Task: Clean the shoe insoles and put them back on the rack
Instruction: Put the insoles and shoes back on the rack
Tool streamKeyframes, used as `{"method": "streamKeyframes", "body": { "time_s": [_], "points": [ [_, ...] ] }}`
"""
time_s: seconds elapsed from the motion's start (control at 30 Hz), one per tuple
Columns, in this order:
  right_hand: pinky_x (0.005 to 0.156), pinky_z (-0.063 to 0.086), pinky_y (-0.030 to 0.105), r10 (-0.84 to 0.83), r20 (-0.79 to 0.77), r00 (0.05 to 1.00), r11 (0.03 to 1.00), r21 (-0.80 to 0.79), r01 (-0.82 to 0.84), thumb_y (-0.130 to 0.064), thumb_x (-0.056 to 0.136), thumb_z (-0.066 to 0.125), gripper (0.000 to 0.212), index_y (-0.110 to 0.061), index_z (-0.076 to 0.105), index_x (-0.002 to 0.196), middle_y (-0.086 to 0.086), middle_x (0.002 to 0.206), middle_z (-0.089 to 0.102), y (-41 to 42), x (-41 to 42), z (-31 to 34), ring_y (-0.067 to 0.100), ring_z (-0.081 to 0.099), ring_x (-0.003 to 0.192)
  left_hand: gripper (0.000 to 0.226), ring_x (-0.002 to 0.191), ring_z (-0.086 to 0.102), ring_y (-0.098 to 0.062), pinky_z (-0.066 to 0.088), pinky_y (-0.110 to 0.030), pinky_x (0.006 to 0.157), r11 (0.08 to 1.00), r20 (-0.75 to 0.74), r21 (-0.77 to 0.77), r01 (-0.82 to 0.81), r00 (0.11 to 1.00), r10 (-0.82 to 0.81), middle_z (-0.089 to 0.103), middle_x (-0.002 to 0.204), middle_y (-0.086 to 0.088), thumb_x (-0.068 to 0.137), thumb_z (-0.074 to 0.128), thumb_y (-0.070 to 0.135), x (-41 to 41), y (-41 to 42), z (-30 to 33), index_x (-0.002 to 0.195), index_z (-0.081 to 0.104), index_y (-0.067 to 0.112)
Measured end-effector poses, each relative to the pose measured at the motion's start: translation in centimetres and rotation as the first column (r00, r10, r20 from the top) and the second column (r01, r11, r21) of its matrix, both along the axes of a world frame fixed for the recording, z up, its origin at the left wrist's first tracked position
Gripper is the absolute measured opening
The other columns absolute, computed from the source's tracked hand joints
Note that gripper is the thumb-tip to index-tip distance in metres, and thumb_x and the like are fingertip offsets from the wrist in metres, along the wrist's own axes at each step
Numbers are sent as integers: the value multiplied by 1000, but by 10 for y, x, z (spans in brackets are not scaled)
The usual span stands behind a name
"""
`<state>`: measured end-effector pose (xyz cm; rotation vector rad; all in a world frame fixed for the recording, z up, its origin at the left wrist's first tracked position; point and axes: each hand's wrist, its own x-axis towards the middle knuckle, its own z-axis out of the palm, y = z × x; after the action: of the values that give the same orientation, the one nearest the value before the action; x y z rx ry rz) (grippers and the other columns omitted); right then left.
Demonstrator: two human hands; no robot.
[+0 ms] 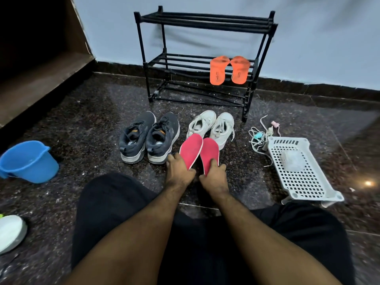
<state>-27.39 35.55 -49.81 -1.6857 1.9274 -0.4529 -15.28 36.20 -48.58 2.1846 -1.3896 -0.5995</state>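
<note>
Two pink insoles stand side by side in front of me, toes pointing away. My left hand [178, 168] grips the heel of the left pink insole [191, 149]. My right hand [213, 176] grips the heel of the right pink insole [209, 152]. A black three-tier shoe rack [202, 19] stands against the wall. Two orange insoles [218, 71] [239, 68] lie on the right of its middle shelf.
A dark grey pair of sneakers [148, 137] and a white pair [211, 125] sit on the floor before the rack. A blue bucket [28, 161] is at the left, a white perforated basket [298, 177] with a pale lump at the right, cords [259, 136] behind it.
</note>
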Motion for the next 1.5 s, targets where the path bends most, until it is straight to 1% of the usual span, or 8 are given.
{"method": "streamKeyframes", "body": {
  "time_s": [0.23, 0.37, 0.53, 0.73, 0.87, 1.0, 1.17, 1.5],
  "points": [
    [97, 47, 43, -9, 82, 997, 969, -246, 29, -12, 76, 69, 60, -4, 43, 130, 20, 122, 39, -9, -6, 57, 44, 55, 103, 53, 112, 54, -38, 49, -44, 93, 982, 94, -190, -7, 995, 26, 48, 121, -18, 81, 67, 27, -2, -18, 60, 122, 52, -1],
    [100, 45, 41, 41, 107, 993, 928, -373, 1, -12, 80, 67, 48, -5, 49, 123, 18, 124, 37, -38, -3, 99, 42, 54, 105, 46, 108, 58, -36, 49, -42, 89, 970, 108, -243, 3, 994, 24, 54, 117, -17, 85, 69, 26, 5, -46, 103, 120, 56, -1],
    [89, 51, 41, 48, 39, 998, 904, -428, -27, -25, 83, 68, 39, -11, 55, 116, 16, 124, 36, -82, 4, 146, 39, 58, 96, 45, 103, 61, -36, 53, -43, 85, 947, 110, -321, 14, 994, 23, 54, 116, -17, 84, 68, 22, 18, -88, 152, 120, 58, -2],
    [96, 49, 41, 66, 53, 996, 893, -448, -36, -17, 82, 66, 39, -9, 55, 118, 13, 123, 33, -138, 21, 179, 37, 57, 99, 47, 104, 61, -34, 53, -42, 87, 937, 150, -348, 9, 988, 46, 53, 117, -16, 87, 68, 27, 32, -142, 185, 123, 58, -2],
    [97, 48, 42, 91, 46, 995, 884, -463, -59, -17, 81, 66, 38, -10, 57, 117, 14, 126, 33, -188, 35, 179, 38, 57, 100, 46, 106, 62, -35, 51, -41, 87, 944, 172, -330, 9, 984, 51, 52, 119, -16, 88, 64, 26, 47, -192, 185, 123, 58, -2],
    [98, 48, 39, 111, 8, 994, 883, -460, -95, -14, 81, 65, 34, -8, 60, 114, 13, 124, 35, -250, 49, 169, 37, 59, 98, 44, 109, 62, -33, 50, -38, 89, 954, 274, -293, 55, 961, 28, 52, 123, -17, 92, 60, 25, 65, -249, 179, 126, 56, -3],
    [95, 48, 39, 130, -14, 991, 873, -472, -121, -17, 83, 64, 33, -7, 60, 114, 15, 126, 36, -330, 73, 160, 35, 58, 96, 47, 112, 59, -34, 52, -40, 89, 957, 294, -287, 48, 955, 41, 51, 124, -17, 89, 63, 17, 86, -331, 166, 130, 54, -4],
    [100, 41, 41, 13, -39, 999, 891, -453, -29, -14, 84, 60, 40, -3, 54, 122, 23, 132, 35, -457, 105, 120, 42, 49, 111, 39, 115, 57, -36, 52, -43, 95, 964, 375, -249, 93, 927, 7, 48, 127, -18, 85, 62, 7, 100, -464, 123, 123, 59, -2]
  ]
}}
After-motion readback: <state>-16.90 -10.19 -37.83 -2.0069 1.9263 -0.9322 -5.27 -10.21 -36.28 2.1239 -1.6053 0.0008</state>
